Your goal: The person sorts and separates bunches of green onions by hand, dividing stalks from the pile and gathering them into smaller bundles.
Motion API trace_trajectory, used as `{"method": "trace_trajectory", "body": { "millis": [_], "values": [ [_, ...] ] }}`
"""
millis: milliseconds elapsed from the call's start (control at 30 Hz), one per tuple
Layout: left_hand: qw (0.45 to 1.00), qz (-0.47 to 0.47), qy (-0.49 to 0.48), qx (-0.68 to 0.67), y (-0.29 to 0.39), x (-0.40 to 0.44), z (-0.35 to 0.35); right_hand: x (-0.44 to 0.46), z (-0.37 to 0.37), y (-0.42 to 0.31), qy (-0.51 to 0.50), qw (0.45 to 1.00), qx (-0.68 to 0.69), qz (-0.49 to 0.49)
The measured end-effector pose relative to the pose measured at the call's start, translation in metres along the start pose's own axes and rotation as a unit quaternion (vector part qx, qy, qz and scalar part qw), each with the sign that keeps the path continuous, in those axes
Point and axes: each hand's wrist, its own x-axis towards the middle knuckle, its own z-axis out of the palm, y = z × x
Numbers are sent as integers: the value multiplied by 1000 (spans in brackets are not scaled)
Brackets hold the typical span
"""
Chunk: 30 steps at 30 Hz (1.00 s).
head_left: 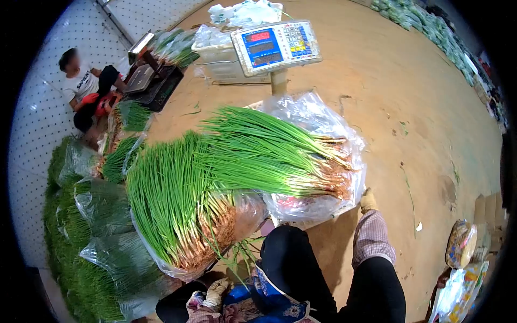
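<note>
A large bundle of green onions (269, 153), roots to the right, lies in a clear plastic bag (318, 207) on the platform of a digital scale (277, 46), whose display shows red digits. Beside it on the left, another bundle of green onions (177, 199) rests in clear plastic, roots toward me. My right hand (369, 200), in a tan work glove, is at the platform's right edge, its fingers drawn together; what they grip is hidden. Low by my lap is my gloved left hand (217, 293), fingers curled, near some loose green stalks (242, 255). Whatever it holds cannot be made out.
Bagged green onions (107, 237) are piled along the left. A person (86, 89) sits at the upper left by a second scale (148, 75). White crates (231, 67) stand behind the display. Cardboard boxes (489, 210) and a wrapped roll (461, 245) are at the right.
</note>
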Motion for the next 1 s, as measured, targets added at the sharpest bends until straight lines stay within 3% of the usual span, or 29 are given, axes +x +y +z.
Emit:
{"method": "trace_trajectory", "body": {
  "millis": [133,267,333,367,500,600,733,767,900,933,967,1000],
  "values": [
    [997,41,30,59,-2,-8,2,-16,-22,-17,-46,998,28,-26],
    [997,-1,60,50,-5,-6,2,-15,-16,-1,-2,997,43,-69],
    [997,17,57,50,-8,-11,-1,-19,-14,4,-33,998,43,39],
    [997,34,51,47,-6,-12,1,13,22,52,31,998,40,-39],
    [993,28,59,94,-12,3,-7,29,51,103,56,994,75,-62],
    [998,-9,38,58,-35,18,-20,-7,30,113,12,996,92,15],
    [995,64,58,49,-8,8,-5,-42,31,157,12,986,156,54],
    [991,121,1,-53,8,4,10,-66,18,146,7,980,185,76],
    [954,298,19,7,115,-28,106,-82,-10,160,8,982,151,116],
    [943,332,10,5,142,-41,140,-60,-13,185,-69,997,-21,19],
    [922,372,-22,101,156,-49,155,-57,-9,203,-151,967,-192,-77],
    [889,411,-57,193,173,-57,180,-67,-38,175,-64,997,-39,-8]
  ]
}}
